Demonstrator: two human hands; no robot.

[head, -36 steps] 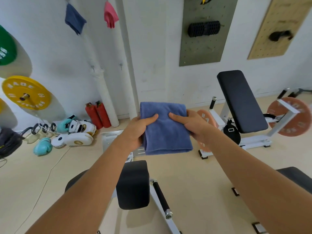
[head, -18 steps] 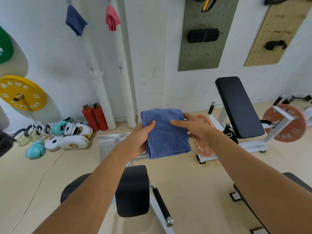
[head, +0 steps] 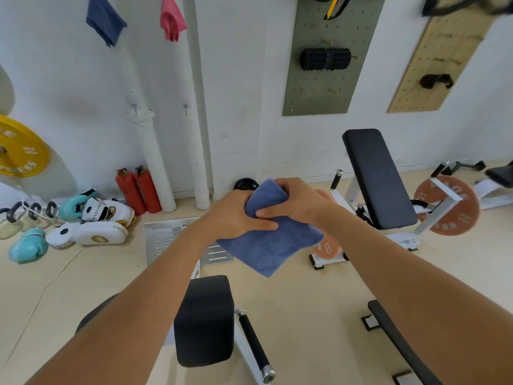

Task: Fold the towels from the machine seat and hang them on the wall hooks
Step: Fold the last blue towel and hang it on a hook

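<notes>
Head view. We see two towels already hung high on the white wall: a dark blue cloth towel point(head: 105, 19) and a pink cloth towel point(head: 172, 19). Below them, two small metal wall hooks point(head: 185, 108) are bare, so we judge the task partly done. A third, folded blue terry towel point(head: 270, 243) is held in the air above the black padded machine seat point(head: 204, 319). Our left hand point(head: 236, 215) and right hand point(head: 297, 201) both clench its upper edge, fingers curled into the cloth, the hands touching. Hanging it remains.
</notes>
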